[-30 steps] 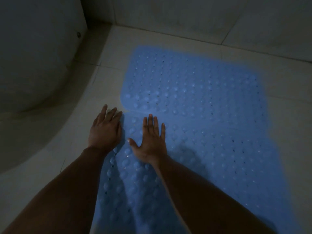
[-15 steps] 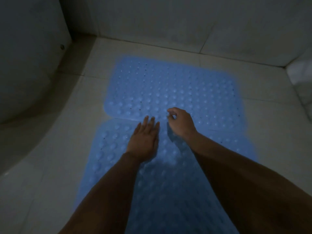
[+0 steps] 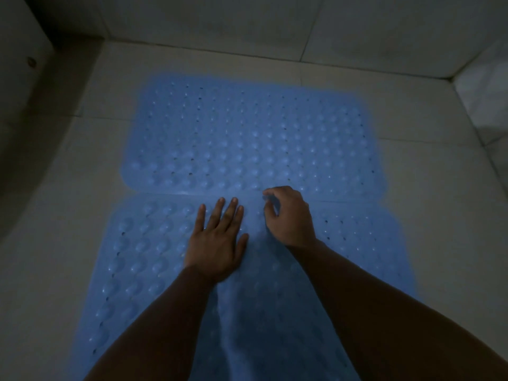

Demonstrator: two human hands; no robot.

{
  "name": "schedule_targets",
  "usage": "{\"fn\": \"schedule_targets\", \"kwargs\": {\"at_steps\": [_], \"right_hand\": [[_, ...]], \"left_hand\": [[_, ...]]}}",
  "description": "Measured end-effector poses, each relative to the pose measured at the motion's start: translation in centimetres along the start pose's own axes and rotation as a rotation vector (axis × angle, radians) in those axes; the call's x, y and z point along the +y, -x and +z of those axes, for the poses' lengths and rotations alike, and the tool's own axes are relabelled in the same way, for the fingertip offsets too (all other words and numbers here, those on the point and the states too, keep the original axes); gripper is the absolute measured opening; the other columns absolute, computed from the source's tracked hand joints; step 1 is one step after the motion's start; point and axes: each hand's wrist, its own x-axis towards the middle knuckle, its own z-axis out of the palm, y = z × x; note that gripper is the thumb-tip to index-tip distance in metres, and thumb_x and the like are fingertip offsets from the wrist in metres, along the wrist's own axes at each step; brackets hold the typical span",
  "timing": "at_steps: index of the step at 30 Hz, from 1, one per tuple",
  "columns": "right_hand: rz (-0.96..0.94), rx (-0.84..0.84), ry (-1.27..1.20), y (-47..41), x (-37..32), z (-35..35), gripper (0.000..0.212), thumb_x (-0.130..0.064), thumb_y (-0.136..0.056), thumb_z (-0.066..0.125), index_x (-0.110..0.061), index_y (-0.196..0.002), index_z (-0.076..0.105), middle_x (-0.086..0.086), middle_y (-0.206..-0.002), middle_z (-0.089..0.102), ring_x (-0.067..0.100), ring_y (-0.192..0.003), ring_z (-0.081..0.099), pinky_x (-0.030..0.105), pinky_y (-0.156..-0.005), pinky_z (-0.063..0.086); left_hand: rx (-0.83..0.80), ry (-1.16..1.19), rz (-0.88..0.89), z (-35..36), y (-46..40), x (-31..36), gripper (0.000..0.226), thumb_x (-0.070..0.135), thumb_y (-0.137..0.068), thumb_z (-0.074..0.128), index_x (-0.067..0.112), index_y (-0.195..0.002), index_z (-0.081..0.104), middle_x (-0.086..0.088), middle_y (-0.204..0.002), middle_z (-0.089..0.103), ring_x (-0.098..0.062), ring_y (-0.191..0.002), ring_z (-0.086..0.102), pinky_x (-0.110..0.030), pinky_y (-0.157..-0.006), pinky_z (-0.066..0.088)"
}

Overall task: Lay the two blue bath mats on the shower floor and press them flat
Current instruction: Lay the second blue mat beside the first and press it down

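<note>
Two blue bath mats with raised bumps lie on the pale tiled shower floor. The far mat (image 3: 247, 133) lies flat across the floor. The near mat (image 3: 143, 257) meets it along a seam, and its part under my forearms looks rumpled. My left hand (image 3: 217, 240) rests palm down on the near mat, fingers spread, just short of the seam. My right hand (image 3: 288, 215) is curled at the near mat's far edge, its forefinger and thumb at the seam. Whether it pinches the edge is unclear in the dim light.
A rounded white fixture (image 3: 24, 86) fills the left side. Tiled walls (image 3: 275, 28) stand behind the far mat. Something pale (image 3: 486, 94) sits at the right edge. Bare floor tile (image 3: 439, 188) borders the mats on both sides.
Both hands have shifted right along the near mat's far edge. The right hand went from flat to curled at the seam. In the last half second the hands hardly moved.
</note>
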Motion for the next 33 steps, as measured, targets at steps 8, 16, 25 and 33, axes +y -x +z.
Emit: {"fn": "schedule_targets", "kwargs": {"at_steps": [8,16,25,33], "right_hand": [[0.022,-0.352,0.227,-1.2,-3.6,-2.8,0.039,-0.031,-0.099,0.049,-0.021,-0.136,0.057,0.005,-0.142,0.053,0.027,-0.135,0.046,0.046,-0.110,0.040],[-0.080,-0.215,0.393,6.7,-2.3,4.7,0.079,-0.059,-0.100,0.028,-0.006,-0.158,0.024,0.016,-0.169,0.006,0.030,-0.157,0.003,0.060,-0.124,0.007],[-0.048,-0.259,0.368,6.4,-1.6,4.7,0.086,-0.064,-0.097,0.027,-0.010,-0.161,0.010,0.010,-0.170,-0.008,0.024,-0.156,-0.013,0.058,-0.124,-0.003],[0.207,-0.605,0.101,-4.1,-4.1,-5.6,0.044,-0.035,-0.100,0.042,-0.007,-0.126,0.065,0.019,-0.139,0.057,0.035,-0.130,0.054,0.037,-0.106,0.044]], "left_hand": [[-0.153,0.057,-0.107,-7.7,-3.0,1.7,0.045,0.041,-0.098,0.036,0.019,-0.130,0.059,-0.007,-0.140,0.058,-0.030,-0.131,0.053,-0.043,-0.104,0.041],[0.062,0.057,-0.160,-6.2,-2.3,-1.8,0.060,0.037,-0.083,0.033,0.014,-0.127,0.068,-0.007,-0.136,0.065,-0.034,-0.134,0.054,-0.048,-0.095,0.052],[0.140,0.072,-0.228,-4.1,-1.4,-2.9,0.057,0.033,-0.088,0.034,0.010,-0.131,0.064,-0.013,-0.139,0.061,-0.036,-0.142,0.044,-0.053,-0.104,0.046],[0.146,0.177,-0.234,-5.9,-2.5,1.9,0.062,0.035,-0.084,0.033,0.008,-0.130,0.065,-0.017,-0.135,0.063,-0.044,-0.137,0.048,-0.056,-0.103,0.049]]}}
